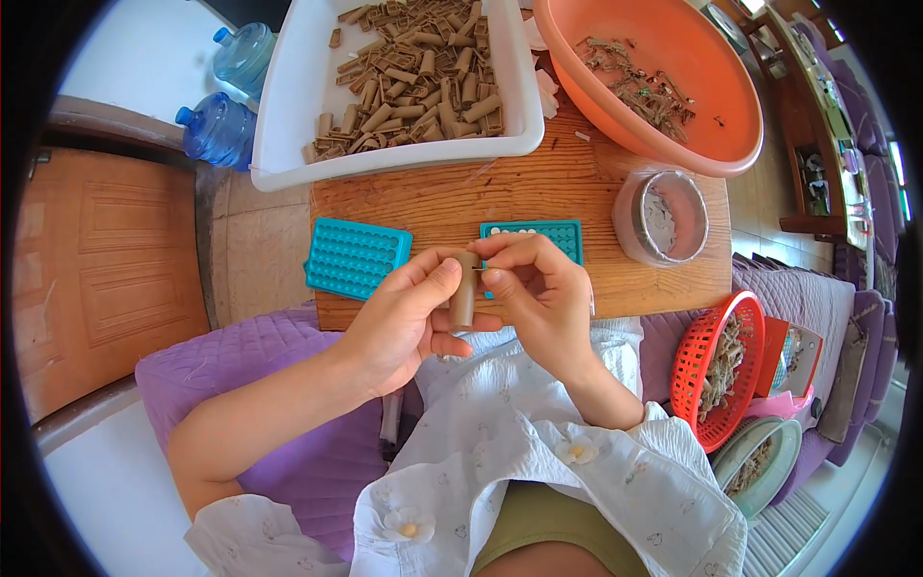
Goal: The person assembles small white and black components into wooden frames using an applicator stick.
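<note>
My left hand (411, 306) is closed around a brown tube (462, 300), held upright above the near edge of the table, thumb along its side. My right hand (545, 296) pinches a small thin dark piece (478, 269) against the tube's upper right side; its kind is too small to tell. Behind the right hand lies a teal tray (562, 234) with round pits, with several white round pieces along its far edge. Another teal pitted tray (356, 258) lies left of my hands.
A white bin (279, 144) of brown tubes and an orange basin (625, 135) with dry scraps stand at the back. A clear round tub (635, 216) sits at the table's right. Beside me are a red basket (689, 370) and a pale green basin (779, 471) with dry scraps.
</note>
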A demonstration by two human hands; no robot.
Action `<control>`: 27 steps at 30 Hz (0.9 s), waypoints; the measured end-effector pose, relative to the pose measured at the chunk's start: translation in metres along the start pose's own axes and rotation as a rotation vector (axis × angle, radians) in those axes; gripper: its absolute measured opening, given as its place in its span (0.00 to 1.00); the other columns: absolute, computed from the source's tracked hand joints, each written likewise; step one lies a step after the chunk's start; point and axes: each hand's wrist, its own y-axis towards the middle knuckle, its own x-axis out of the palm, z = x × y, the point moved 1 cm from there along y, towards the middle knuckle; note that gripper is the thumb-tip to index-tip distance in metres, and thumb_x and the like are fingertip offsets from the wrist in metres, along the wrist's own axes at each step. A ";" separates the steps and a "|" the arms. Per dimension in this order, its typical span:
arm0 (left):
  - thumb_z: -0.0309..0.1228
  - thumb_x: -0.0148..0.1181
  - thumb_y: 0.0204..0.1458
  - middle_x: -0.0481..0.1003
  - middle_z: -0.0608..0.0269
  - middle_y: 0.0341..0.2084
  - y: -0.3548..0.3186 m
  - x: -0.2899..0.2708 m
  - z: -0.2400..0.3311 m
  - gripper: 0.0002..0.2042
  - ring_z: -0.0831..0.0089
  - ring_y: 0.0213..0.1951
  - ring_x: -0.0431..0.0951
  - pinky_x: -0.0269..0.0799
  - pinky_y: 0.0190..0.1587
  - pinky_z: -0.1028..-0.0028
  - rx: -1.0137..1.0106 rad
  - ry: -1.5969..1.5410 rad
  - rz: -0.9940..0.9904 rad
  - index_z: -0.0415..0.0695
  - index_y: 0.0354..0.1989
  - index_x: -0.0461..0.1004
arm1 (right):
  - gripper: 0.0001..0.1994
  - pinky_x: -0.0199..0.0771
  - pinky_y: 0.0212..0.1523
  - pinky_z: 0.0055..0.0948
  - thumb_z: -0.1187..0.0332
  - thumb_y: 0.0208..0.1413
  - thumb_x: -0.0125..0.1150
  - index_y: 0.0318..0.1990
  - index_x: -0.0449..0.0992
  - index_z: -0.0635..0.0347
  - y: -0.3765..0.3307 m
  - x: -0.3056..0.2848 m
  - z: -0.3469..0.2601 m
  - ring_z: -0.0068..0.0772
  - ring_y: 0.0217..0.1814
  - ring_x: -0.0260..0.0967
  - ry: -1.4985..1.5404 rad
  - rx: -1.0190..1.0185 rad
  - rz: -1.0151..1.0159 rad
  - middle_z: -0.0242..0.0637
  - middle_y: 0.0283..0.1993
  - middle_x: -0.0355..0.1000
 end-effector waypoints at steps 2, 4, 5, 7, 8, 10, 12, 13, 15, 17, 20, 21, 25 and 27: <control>0.39 0.39 0.57 0.68 0.62 0.41 -0.001 -0.001 -0.001 0.14 0.69 0.38 0.75 0.72 0.26 0.79 -0.005 0.005 0.021 0.46 0.47 0.60 | 0.03 0.71 0.33 0.21 0.82 0.45 0.55 0.28 0.68 0.68 0.002 0.000 -0.001 0.25 0.34 0.69 -0.015 0.039 -0.028 0.41 0.38 0.70; 0.39 0.38 0.57 0.68 0.63 0.39 0.000 -0.001 -0.001 0.14 0.70 0.37 0.75 0.72 0.26 0.80 0.021 0.088 0.096 0.45 0.47 0.59 | 0.03 0.68 0.42 0.22 0.84 0.47 0.52 0.29 0.68 0.67 0.004 -0.002 -0.004 0.25 0.41 0.65 -0.171 0.002 -0.155 0.42 0.41 0.67; 0.39 0.38 0.57 0.68 0.63 0.39 0.002 -0.002 0.000 0.14 0.70 0.37 0.75 0.72 0.26 0.80 0.021 0.087 0.094 0.45 0.47 0.59 | 0.03 0.68 0.42 0.22 0.84 0.47 0.52 0.29 0.68 0.67 0.005 -0.002 -0.001 0.25 0.41 0.65 -0.173 0.002 -0.154 0.42 0.41 0.67; 0.38 0.37 0.58 0.68 0.65 0.37 0.003 -0.003 0.002 0.13 0.72 0.36 0.75 0.72 0.27 0.80 0.015 0.138 0.094 0.45 0.46 0.59 | 0.03 0.69 0.39 0.21 0.84 0.45 0.53 0.28 0.69 0.67 0.006 -0.001 0.006 0.23 0.39 0.65 -0.021 0.089 -0.135 0.40 0.40 0.68; 0.38 0.37 0.58 0.68 0.65 0.37 0.003 -0.001 0.002 0.13 0.72 0.36 0.75 0.72 0.27 0.80 0.018 0.142 0.094 0.45 0.46 0.59 | 0.03 0.69 0.39 0.21 0.84 0.45 0.53 0.28 0.69 0.67 0.007 -0.001 0.007 0.23 0.39 0.65 -0.019 0.084 -0.136 0.40 0.40 0.68; 0.38 0.37 0.58 0.68 0.65 0.36 0.002 0.000 0.002 0.12 0.73 0.35 0.75 0.72 0.28 0.80 0.027 0.187 0.081 0.45 0.45 0.59 | 0.03 0.70 0.33 0.21 0.81 0.43 0.56 0.27 0.68 0.67 0.009 -0.003 0.009 0.24 0.32 0.68 -0.077 0.091 -0.109 0.39 0.37 0.70; 0.38 0.37 0.58 0.68 0.65 0.36 0.005 -0.004 0.001 0.12 0.73 0.35 0.75 0.72 0.28 0.80 0.006 0.181 0.099 0.45 0.44 0.59 | 0.03 0.70 0.34 0.21 0.82 0.44 0.55 0.27 0.68 0.67 0.009 -0.004 0.008 0.22 0.34 0.67 -0.109 0.102 -0.170 0.40 0.38 0.69; 0.38 0.37 0.58 0.68 0.65 0.36 0.005 -0.006 0.000 0.12 0.73 0.35 0.75 0.72 0.28 0.80 -0.014 0.176 0.116 0.45 0.44 0.60 | 0.03 0.70 0.35 0.20 0.83 0.45 0.54 0.27 0.68 0.68 0.009 -0.005 0.008 0.20 0.37 0.66 -0.142 0.112 -0.230 0.40 0.39 0.68; 0.38 0.37 0.58 0.68 0.64 0.36 0.005 -0.003 0.002 0.12 0.73 0.35 0.75 0.73 0.28 0.80 -0.016 0.170 0.110 0.45 0.44 0.59 | 0.03 0.70 0.35 0.20 0.82 0.45 0.54 0.28 0.68 0.67 0.009 -0.006 0.009 0.20 0.37 0.66 -0.112 0.111 -0.212 0.40 0.39 0.68; 0.38 0.37 0.58 0.68 0.64 0.36 0.003 -0.002 0.004 0.13 0.73 0.35 0.75 0.73 0.28 0.80 -0.021 0.166 0.103 0.45 0.45 0.59 | 0.03 0.69 0.35 0.19 0.82 0.46 0.54 0.29 0.68 0.67 0.007 -0.006 0.008 0.20 0.37 0.66 -0.081 0.111 -0.191 0.40 0.39 0.68; 0.39 0.37 0.58 0.69 0.64 0.36 0.000 0.002 0.010 0.13 0.73 0.36 0.75 0.73 0.29 0.79 0.011 0.149 0.033 0.45 0.46 0.59 | 0.05 0.69 0.34 0.19 0.83 0.46 0.52 0.31 0.66 0.66 0.007 -0.005 0.003 0.20 0.34 0.66 -0.072 -0.020 -0.131 0.41 0.40 0.67; 0.38 0.37 0.58 0.69 0.64 0.36 -0.001 0.003 0.011 0.13 0.73 0.36 0.75 0.73 0.28 0.80 0.027 0.160 0.050 0.45 0.46 0.59 | 0.05 0.69 0.34 0.19 0.83 0.47 0.52 0.31 0.65 0.65 0.007 -0.004 0.002 0.20 0.34 0.66 -0.093 -0.084 -0.132 0.41 0.40 0.67; 0.38 0.37 0.58 0.69 0.63 0.36 -0.003 0.006 0.008 0.14 0.73 0.35 0.76 0.73 0.27 0.80 0.067 0.173 0.075 0.44 0.47 0.59 | 0.04 0.69 0.33 0.20 0.83 0.48 0.50 0.29 0.64 0.65 0.005 -0.001 0.009 0.23 0.32 0.67 -0.199 -0.212 -0.107 0.41 0.39 0.68; 0.38 0.37 0.58 0.69 0.63 0.36 -0.003 0.003 0.007 0.13 0.73 0.35 0.76 0.73 0.27 0.80 0.076 0.183 0.082 0.44 0.46 0.59 | 0.04 0.69 0.31 0.20 0.82 0.48 0.50 0.28 0.64 0.64 0.006 0.004 0.008 0.25 0.31 0.67 -0.246 -0.248 -0.085 0.41 0.38 0.68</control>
